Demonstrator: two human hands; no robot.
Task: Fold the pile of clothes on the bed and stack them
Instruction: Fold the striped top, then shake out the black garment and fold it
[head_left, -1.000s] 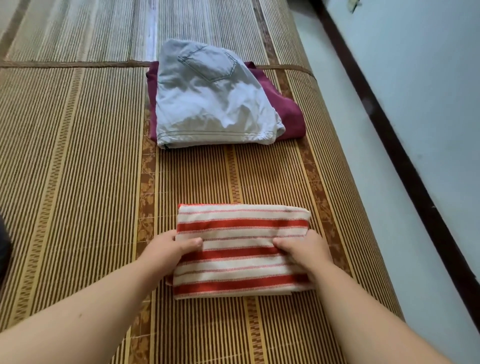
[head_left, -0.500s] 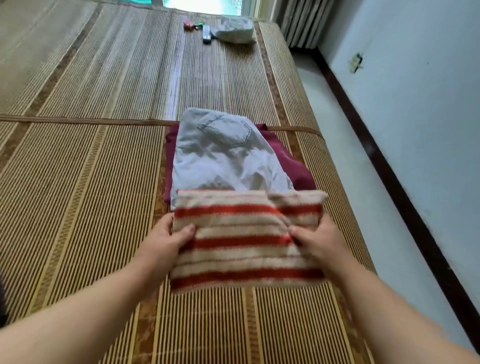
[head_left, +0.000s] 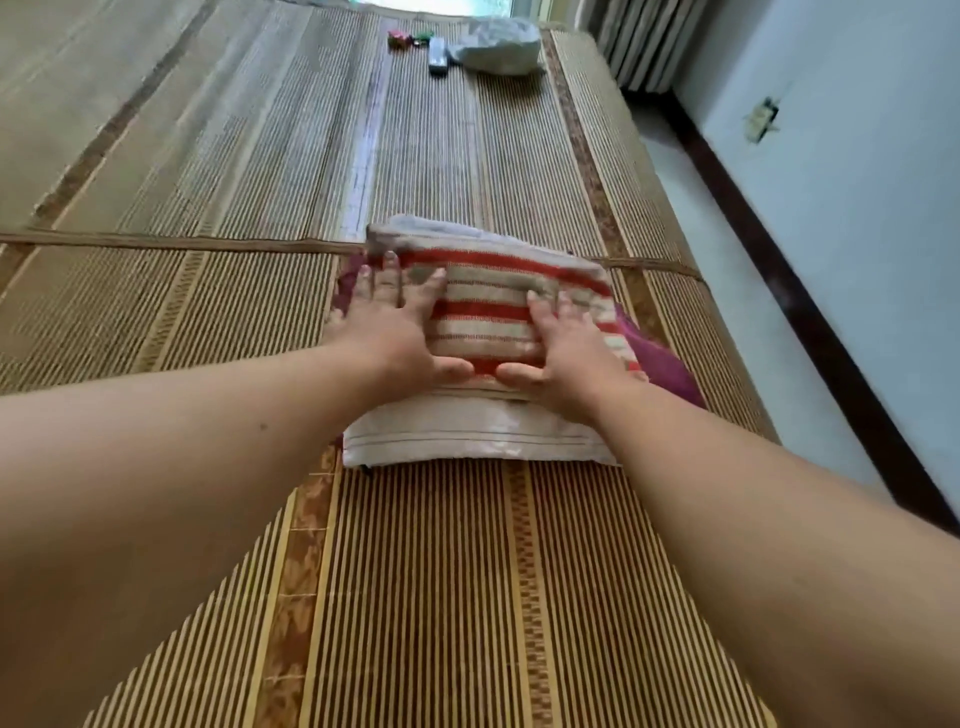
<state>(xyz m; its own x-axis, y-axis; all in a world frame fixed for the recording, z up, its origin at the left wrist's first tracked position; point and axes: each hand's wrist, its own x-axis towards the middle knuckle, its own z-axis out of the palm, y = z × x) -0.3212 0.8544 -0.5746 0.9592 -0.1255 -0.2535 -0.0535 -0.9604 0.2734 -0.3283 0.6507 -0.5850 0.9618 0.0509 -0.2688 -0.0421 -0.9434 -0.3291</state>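
A folded red-and-cream striped cloth lies on top of the folded pale denim garment, which sits on a folded maroon garment. My left hand rests flat on the striped cloth's left side, fingers straight and spread. My right hand presses flat on its right side, thumb pointing left. Both thumbs lie along the striped cloth's near edge. The stack sits mid-bed on the bamboo mat.
At the far end of the mat lie a crumpled white cloth, a remote and small colourful items. The bed's right edge borders a pale floor strip and a wall with a dark skirting.
Both hands lifted the striped cloth off the mat, carried it forward and set it on the denim stack. Their grip has given way to flat palms pressing it.
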